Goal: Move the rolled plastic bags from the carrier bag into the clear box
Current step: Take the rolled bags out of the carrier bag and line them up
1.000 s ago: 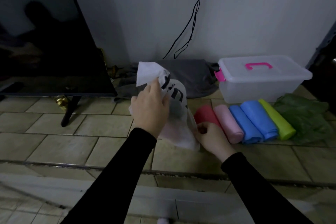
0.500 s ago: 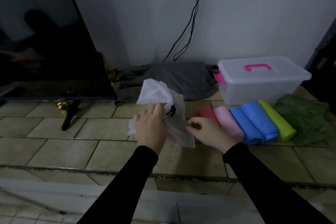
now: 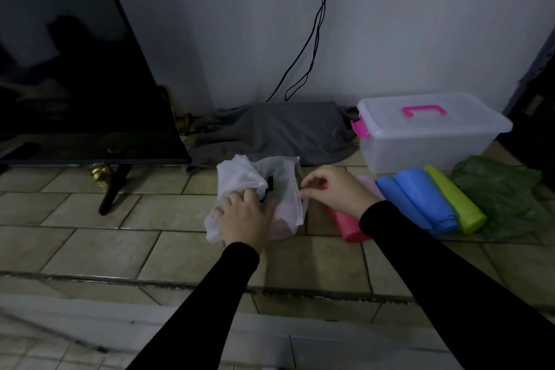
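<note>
The white carrier bag point(image 3: 282, 180) with black print lies crumpled on the tiled floor. My left hand point(image 3: 244, 218) presses down on its near side and grips it. My right hand point(image 3: 333, 191) pinches the bag's right edge. Rolled plastic bags lie in a row on the floor to the right: a red roll point(image 3: 348, 224) partly under my right wrist, a pink roll point(image 3: 370, 183) mostly hidden, two blue rolls point(image 3: 420, 198) and a lime green roll point(image 3: 453, 200). The clear box point(image 3: 420, 147) with pink handle and latch stands behind them, lid on.
A black TV point(image 3: 75, 69) on a stand leg point(image 3: 112, 189) fills the left. A grey cloth point(image 3: 276, 129) lies against the wall. A crumpled dark green plastic bag point(image 3: 504, 192) sits right of the rolls. Black cables point(image 3: 315, 27) hang down the wall.
The carrier bag has come down from upright in my left hand to lying on the floor. My right hand left the red roll and took the bag's right edge.
</note>
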`<state>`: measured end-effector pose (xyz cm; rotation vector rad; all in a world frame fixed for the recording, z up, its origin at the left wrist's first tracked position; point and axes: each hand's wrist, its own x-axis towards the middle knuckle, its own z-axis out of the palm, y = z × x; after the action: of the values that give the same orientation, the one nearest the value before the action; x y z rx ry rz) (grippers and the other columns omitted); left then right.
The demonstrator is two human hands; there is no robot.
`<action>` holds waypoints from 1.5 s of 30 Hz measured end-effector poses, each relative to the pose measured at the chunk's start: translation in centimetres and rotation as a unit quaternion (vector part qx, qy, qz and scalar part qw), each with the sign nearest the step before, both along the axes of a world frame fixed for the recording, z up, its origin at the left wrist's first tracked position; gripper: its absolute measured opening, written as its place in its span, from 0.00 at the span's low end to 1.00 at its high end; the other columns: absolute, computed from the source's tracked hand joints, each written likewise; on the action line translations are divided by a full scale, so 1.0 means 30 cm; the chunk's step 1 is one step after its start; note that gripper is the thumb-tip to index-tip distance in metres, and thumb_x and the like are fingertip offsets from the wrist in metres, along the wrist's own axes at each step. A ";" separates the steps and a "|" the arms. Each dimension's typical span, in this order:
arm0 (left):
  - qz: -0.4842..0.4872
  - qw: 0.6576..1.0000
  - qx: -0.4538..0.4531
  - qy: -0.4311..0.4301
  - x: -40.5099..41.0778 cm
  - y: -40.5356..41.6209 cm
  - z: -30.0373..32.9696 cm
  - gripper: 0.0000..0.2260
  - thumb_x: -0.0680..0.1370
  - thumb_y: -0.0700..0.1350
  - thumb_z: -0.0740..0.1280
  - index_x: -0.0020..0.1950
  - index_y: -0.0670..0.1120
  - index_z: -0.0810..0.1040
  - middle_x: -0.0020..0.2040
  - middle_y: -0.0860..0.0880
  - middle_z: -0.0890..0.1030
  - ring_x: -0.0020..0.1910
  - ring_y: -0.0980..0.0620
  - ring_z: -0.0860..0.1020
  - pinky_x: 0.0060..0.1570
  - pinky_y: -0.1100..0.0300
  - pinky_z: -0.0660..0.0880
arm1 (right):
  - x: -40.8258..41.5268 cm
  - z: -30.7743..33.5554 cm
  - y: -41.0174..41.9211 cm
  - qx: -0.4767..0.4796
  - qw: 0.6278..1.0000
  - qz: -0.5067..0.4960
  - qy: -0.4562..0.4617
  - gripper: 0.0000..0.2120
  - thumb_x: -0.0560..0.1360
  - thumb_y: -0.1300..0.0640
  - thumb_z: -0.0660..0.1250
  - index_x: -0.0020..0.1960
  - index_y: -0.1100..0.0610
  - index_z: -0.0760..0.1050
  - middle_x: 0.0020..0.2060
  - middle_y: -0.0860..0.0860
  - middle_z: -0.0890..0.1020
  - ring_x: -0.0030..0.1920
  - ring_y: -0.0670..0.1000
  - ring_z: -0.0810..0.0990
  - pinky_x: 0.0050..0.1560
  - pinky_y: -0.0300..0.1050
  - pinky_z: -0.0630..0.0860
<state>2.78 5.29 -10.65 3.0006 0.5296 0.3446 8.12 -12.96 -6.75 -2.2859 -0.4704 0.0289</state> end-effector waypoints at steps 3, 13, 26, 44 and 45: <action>-0.021 1.000 -0.014 -0.001 0.013 0.028 0.009 0.14 0.80 0.54 0.56 0.60 0.48 0.71 0.59 0.46 0.77 0.60 0.42 0.73 0.60 0.48 0.66 | 0.044 -0.018 0.010 -0.055 0.998 -0.001 0.018 0.17 0.75 0.49 0.68 0.62 0.54 0.77 0.59 0.51 0.79 0.60 0.50 0.77 0.61 0.46 0.72; -0.022 0.998 -0.032 -0.050 0.028 0.045 -0.047 0.12 0.78 0.51 0.63 0.54 0.44 0.76 0.52 0.43 0.80 0.53 0.40 0.76 0.52 0.47 0.69 | 0.091 -0.044 0.095 -0.137 0.990 0.022 0.040 0.28 0.75 0.47 0.66 0.72 0.55 0.64 0.70 0.56 0.70 0.68 0.57 0.69 0.64 0.46 0.68; -0.030 0.997 -0.003 -0.075 0.047 0.047 -0.063 0.18 0.72 0.55 0.55 0.42 0.43 0.76 0.35 0.42 0.78 0.34 0.40 0.79 0.36 0.49 0.74 | 0.010 -0.034 0.039 -0.074 0.995 0.016 -0.059 0.22 0.68 0.54 0.73 0.58 0.51 0.69 0.55 0.51 0.76 0.54 0.52 0.76 0.49 0.44 0.72; -0.026 0.998 -0.049 -0.033 0.049 0.059 -0.054 0.18 0.81 0.56 0.56 0.58 0.44 0.71 0.57 0.42 0.77 0.58 0.40 0.74 0.57 0.47 0.67 | -0.276 -0.032 -0.123 -0.142 0.939 -0.310 -0.042 0.30 0.66 0.41 0.72 0.61 0.55 0.69 0.56 0.57 0.69 0.60 0.59 0.68 0.55 0.54 0.71; -0.033 0.997 -0.055 -0.033 0.048 0.066 -0.053 0.18 0.80 0.57 0.56 0.58 0.44 0.72 0.58 0.43 0.77 0.59 0.41 0.73 0.58 0.47 0.67 | -0.276 -0.001 -0.110 -0.149 0.935 -0.311 -0.082 0.29 0.67 0.41 0.71 0.62 0.54 0.70 0.57 0.57 0.69 0.59 0.59 0.68 0.54 0.53 0.71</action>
<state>4.22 7.25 -12.24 2.8812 0.4291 0.3945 -0.15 -16.25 -6.77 -2.6518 0.2099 -0.4354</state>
